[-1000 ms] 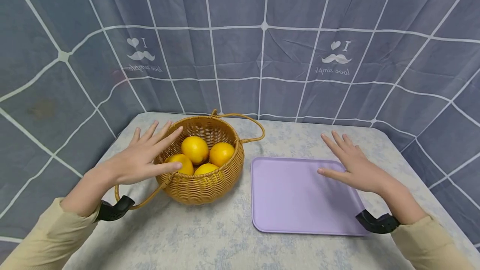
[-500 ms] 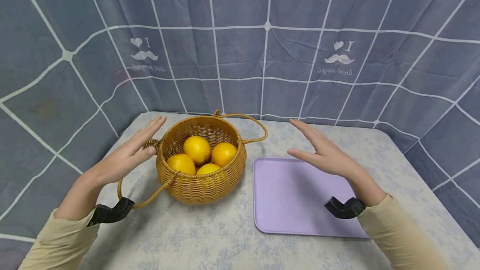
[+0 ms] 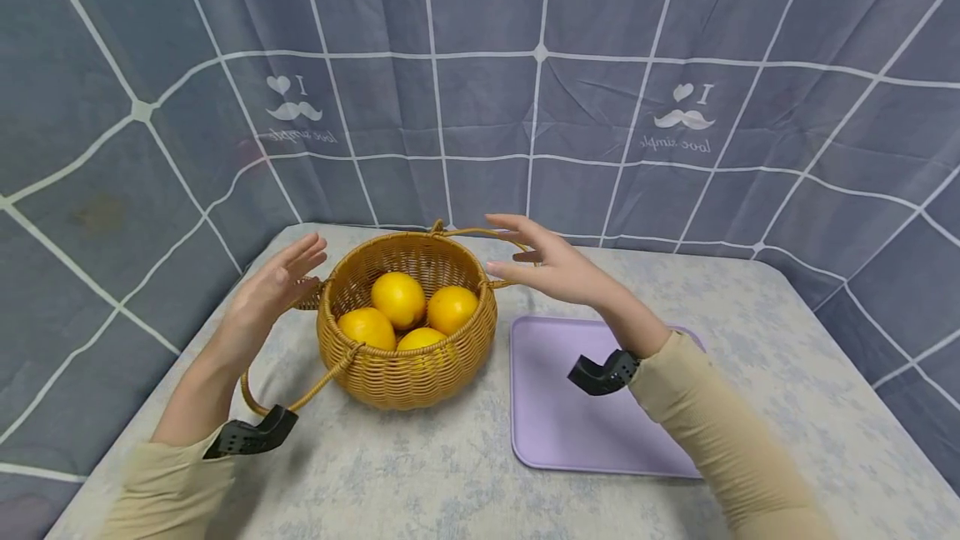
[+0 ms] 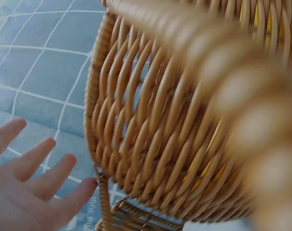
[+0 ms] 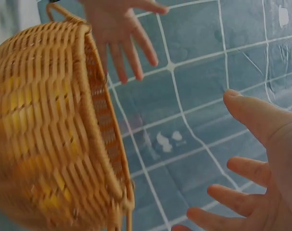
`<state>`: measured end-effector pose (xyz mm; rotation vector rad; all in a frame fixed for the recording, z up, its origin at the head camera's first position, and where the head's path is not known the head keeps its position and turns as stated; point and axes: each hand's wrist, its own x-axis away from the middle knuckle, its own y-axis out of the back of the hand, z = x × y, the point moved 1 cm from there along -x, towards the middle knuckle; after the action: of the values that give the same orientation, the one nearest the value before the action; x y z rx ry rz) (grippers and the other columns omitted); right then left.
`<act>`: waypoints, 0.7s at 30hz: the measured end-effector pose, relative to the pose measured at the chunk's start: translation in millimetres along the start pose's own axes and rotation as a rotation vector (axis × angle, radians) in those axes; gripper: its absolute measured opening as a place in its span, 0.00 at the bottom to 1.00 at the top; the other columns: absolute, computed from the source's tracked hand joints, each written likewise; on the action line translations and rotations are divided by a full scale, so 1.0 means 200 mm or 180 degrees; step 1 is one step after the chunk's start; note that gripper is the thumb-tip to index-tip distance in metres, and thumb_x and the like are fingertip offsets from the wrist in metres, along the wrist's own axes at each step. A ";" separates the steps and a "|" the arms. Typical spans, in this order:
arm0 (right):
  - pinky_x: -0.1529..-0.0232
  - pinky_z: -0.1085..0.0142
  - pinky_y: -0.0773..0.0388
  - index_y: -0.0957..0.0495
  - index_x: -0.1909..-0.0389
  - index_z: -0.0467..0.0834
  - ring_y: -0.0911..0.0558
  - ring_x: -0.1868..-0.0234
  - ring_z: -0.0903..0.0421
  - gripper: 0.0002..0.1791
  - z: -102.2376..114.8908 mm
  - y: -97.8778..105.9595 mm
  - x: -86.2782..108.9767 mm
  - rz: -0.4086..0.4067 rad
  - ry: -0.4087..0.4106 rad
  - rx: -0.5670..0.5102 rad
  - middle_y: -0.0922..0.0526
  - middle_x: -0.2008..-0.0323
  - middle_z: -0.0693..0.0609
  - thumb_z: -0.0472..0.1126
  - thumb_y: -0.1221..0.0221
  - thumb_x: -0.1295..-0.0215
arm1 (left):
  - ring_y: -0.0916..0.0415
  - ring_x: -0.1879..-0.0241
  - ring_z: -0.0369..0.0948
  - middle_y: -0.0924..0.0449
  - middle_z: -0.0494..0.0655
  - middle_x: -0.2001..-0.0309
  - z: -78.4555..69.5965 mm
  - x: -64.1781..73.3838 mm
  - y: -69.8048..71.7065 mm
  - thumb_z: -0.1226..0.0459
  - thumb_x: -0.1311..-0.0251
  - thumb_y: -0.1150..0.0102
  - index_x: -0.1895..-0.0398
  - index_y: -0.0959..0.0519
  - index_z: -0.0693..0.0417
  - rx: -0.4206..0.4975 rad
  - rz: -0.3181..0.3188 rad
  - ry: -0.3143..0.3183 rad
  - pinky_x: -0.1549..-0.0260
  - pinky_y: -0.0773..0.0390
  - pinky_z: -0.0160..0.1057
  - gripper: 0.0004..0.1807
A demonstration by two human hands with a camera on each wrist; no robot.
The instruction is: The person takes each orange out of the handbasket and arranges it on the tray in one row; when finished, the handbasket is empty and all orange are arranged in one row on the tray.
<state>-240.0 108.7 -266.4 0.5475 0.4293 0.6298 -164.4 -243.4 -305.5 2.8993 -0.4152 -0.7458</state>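
A round wicker basket (image 3: 412, 377) stands left of centre on the table, holding several yellow-orange round fruits, likely oranges (image 3: 397, 300). One of its looped handles (image 3: 307, 396) droops to the left; the other reaches out to the right. Beside the left rim is my left hand (image 3: 266, 290), fingers extended and nothing in its grasp. My right hand (image 3: 551, 265) is raised by the right rim, its fingers and thumb apart and overlapping the right handle in the head view. The right wrist view shows the basket's woven side (image 5: 44, 125) with spread fingers (image 5: 237, 199) apart from it.
A flat lilac tray (image 3: 570, 440) lies right of the basket, partly behind the right forearm. The table (image 3: 420, 482) has a pale floral cover. A blue-grey gridded curtain (image 3: 480, 107) closes off the back and both sides.
My right hand has swept left from over the tray to the basket's right side. My left hand has drawn back from over the basket to just outside its left rim. Basket and fruit stay put.
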 end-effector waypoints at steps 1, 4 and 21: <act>0.39 0.54 0.32 0.43 0.30 0.51 0.38 0.33 0.51 0.35 0.01 -0.01 -0.03 0.0037 0.0000 -0.0065 0.41 0.32 0.55 0.49 0.41 0.36 | 0.43 0.34 0.39 0.39 0.44 0.33 0.01 0.00 0.00 0.61 0.26 0.66 0.29 0.44 0.59 0.0000 -0.0080 0.0019 0.41 0.36 0.27 0.25; 0.40 0.58 0.31 0.42 0.31 0.52 0.37 0.34 0.52 0.35 0.04 -0.04 -0.11 0.0137 -0.0001 -0.0210 0.39 0.33 0.55 0.48 0.40 0.36 | 0.36 0.38 0.36 0.33 0.42 0.37 0.04 0.00 0.00 0.63 0.27 0.61 0.31 0.39 0.57 -0.0141 -0.0351 0.0199 0.43 0.34 0.27 0.23; 0.44 0.64 0.27 0.34 0.34 0.51 0.30 0.40 0.55 0.31 0.10 -0.21 -0.50 0.0666 -0.0177 -0.0562 0.33 0.36 0.51 0.49 0.40 0.38 | 0.34 0.43 0.31 0.30 0.44 0.41 0.17 0.03 -0.01 0.57 0.35 0.45 0.37 0.31 0.58 -0.0612 -0.0563 0.0994 0.50 0.31 0.21 0.26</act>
<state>-284.9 8.9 -255.4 0.4434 0.2624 0.8425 -175.6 -245.1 -339.0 2.8233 -0.0501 -0.3191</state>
